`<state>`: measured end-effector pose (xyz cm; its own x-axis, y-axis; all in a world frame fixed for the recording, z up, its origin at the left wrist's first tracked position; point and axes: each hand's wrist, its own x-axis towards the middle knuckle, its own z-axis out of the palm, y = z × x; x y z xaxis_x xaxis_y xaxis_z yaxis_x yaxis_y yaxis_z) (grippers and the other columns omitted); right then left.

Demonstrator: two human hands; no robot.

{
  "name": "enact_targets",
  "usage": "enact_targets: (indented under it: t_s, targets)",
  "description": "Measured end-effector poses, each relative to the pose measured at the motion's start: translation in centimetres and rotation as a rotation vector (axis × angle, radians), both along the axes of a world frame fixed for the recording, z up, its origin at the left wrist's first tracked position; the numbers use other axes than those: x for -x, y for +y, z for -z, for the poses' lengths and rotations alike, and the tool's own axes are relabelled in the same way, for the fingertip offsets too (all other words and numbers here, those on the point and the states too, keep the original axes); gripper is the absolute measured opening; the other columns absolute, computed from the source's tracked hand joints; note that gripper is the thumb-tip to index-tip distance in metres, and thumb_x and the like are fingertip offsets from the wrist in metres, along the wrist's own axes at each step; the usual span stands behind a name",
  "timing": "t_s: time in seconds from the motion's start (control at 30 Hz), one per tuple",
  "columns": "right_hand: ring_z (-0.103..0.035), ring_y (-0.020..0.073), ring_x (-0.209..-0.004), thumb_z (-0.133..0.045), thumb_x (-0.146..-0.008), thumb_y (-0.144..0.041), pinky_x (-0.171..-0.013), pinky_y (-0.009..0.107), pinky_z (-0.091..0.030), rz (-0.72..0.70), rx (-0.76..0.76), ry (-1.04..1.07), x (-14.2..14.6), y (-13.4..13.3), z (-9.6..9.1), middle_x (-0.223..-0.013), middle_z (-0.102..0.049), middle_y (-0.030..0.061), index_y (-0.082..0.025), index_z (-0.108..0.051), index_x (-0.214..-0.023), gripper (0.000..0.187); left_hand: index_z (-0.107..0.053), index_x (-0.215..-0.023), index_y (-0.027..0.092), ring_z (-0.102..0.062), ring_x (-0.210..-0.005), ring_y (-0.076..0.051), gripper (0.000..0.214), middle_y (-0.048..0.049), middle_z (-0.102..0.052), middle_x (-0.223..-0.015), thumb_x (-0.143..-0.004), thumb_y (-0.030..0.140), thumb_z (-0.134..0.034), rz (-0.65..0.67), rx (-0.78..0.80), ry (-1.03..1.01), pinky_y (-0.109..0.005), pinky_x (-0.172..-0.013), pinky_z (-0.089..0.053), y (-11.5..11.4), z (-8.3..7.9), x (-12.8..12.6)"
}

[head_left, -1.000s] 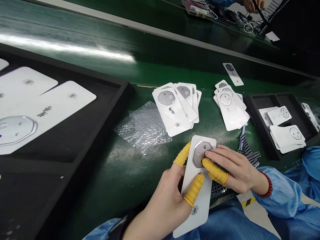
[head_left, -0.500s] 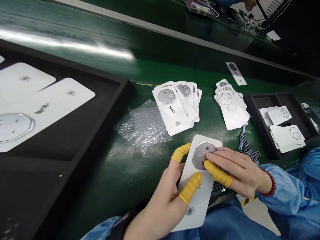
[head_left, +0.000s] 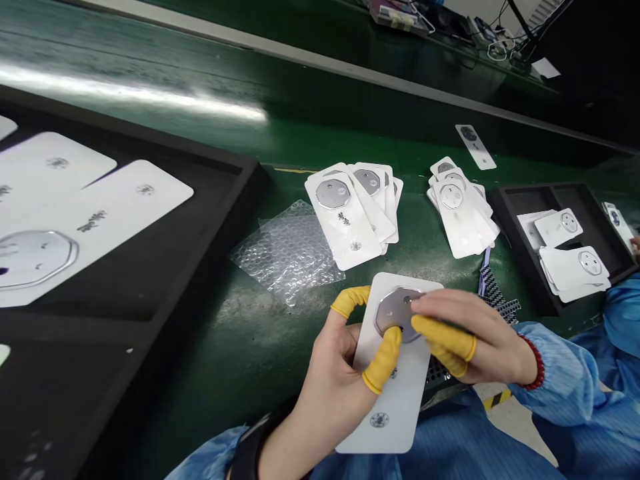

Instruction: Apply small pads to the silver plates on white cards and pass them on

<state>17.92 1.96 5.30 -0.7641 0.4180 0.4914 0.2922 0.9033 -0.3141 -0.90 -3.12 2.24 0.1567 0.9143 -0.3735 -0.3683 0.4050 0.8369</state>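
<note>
My left hand [head_left: 340, 373] grips a white rectangular card [head_left: 395, 413] from its left edge, with yellow finger cots on the thumb and a finger. An octagonal metal plate [head_left: 397, 313] sits on the card's upper part. My right hand [head_left: 465, 337] lies over that plate, its yellow-cotted thumb and fingers pressed on it and slightly blurred. Part of the plate is hidden under those fingers. A red bead bracelet [head_left: 535, 363] circles my right wrist.
Fanned stacks of similar cards [head_left: 347, 213] [head_left: 460, 213] lie on the green bench [head_left: 200, 143], beside bubble wrap [head_left: 285, 253]. Black foam trays [head_left: 215, 220] [head_left: 510, 227] hold more cards at left and right. A perforated dark strip [head_left: 495, 293] lies under my right hand.
My right hand has slid left across the metal plate, and its fingers now cover more of the plate's lower right. The card has shifted slightly in my left hand.
</note>
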Motion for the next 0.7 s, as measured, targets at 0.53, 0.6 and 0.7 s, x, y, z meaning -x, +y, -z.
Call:
enact_targets:
  t_s: [0.53,0.6,0.7]
  targets:
    - [-0.068,0.0162,-0.105,-0.062,-0.091,-0.022,-0.093,0.029,-0.059,0.262,0.935,0.678,2.8,-0.6,4.7,-0.117,-0.066,0.0080,-0.019,-0.061,-0.116,0.026,-0.042,-0.120,0.021,-0.058,-0.043,-0.014,0.060,0.0044,-0.063,-0.057,-0.076,0.049,-0.071,0.013,0.041,0.120,-0.021,-0.041,-0.047,0.6,0.9,0.8]
    - [-0.069,0.0157,-0.101,-0.062,-0.091,-0.025,-0.087,0.026,-0.061,0.275,0.969,0.688,3.0,-0.6,4.9,-0.114,-0.067,0.0075,-0.019,-0.061,-0.115,0.025,-0.046,-0.118,0.020,-0.056,-0.041,-0.013,0.062,0.0046,-0.063,-0.055,-0.071,0.048,-0.075,-0.008,0.059,0.151,-0.020,-0.040,-0.045,0.7,0.8,0.6]
    - [-0.070,0.0147,-0.097,-0.060,-0.092,-0.026,-0.081,0.023,-0.062,0.271,1.029,0.660,3.2,-1.0,4.5,-0.114,-0.065,0.0075,-0.019,-0.062,-0.115,0.025,-0.052,-0.107,0.018,-0.043,-0.032,-0.008,0.062,0.0098,-0.052,-0.042,-0.061,0.045,-0.083,-0.140,0.066,0.278,-0.016,-0.034,-0.033,0.5,0.2,-0.2]
